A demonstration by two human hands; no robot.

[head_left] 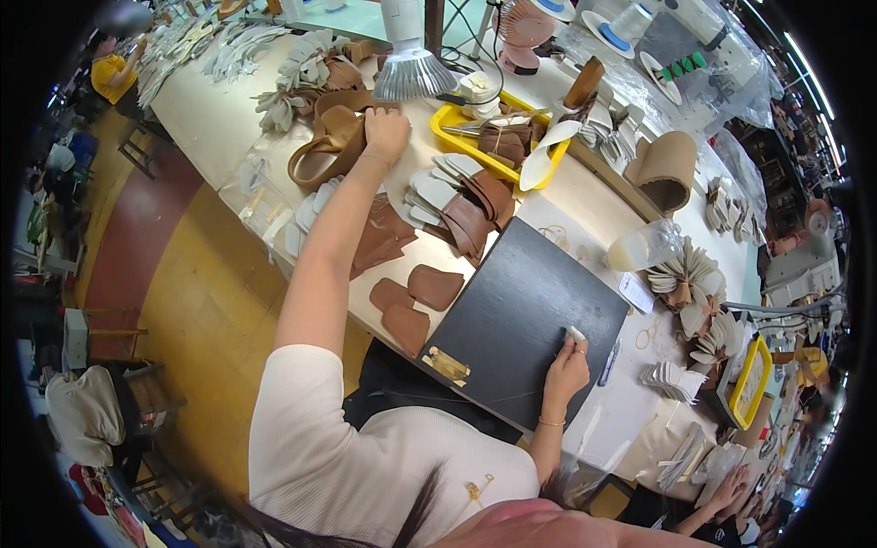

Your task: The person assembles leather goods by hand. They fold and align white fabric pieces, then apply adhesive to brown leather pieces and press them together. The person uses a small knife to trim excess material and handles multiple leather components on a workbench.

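Note:
My left hand (386,134) is stretched far across the table, its fingers closed at the edge of a curved brown leather piece (331,139) in a stack. The fingertips are partly hidden. My right hand (568,367) pinches a small whitish pad (575,334) above the right part of a black board (534,306). Three loose brown leather pieces (408,329) lie at the board's left edge. Beyond them are fanned stacks of brown leather pieces (468,217) and white pieces (427,196).
A yellow tray (448,114) holds bundled brown pieces and scissors. Near it, a lamp (411,73) hangs low over the table. A cardboard roll (660,169), a plastic bag (653,245) and a pen (609,363) lie to the right. Another person's hand (728,489) is at the lower right.

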